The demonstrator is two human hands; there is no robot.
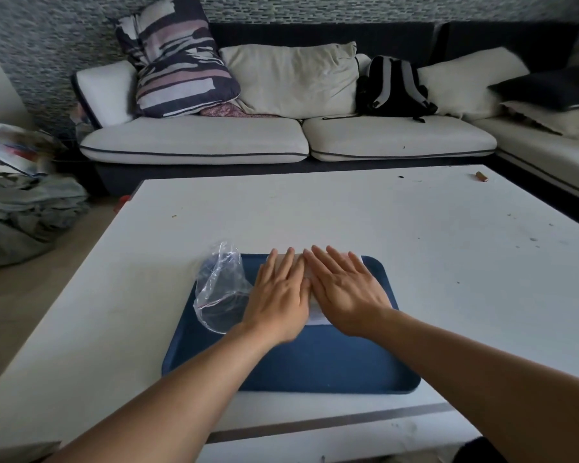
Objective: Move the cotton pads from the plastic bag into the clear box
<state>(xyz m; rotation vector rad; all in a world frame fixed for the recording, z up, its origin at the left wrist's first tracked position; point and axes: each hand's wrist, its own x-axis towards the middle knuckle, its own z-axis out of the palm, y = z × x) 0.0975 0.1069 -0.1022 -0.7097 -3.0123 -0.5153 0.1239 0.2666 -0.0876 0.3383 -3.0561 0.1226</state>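
Note:
A crumpled clear plastic bag lies on the left part of a blue tray and looks empty. My left hand and my right hand lie flat, fingers straight, side by side on the clear box. The box sits at the back of the tray and is almost wholly hidden under my hands. Only a pale strip of it shows near my right wrist and at its far right corner. The cotton pads cannot be made out beneath my hands.
The tray rests on a white low table. A small brown cylinder lies at the table's far right. Behind stands a sofa with cushions and a black backpack. Clothes are heaped on the floor at left.

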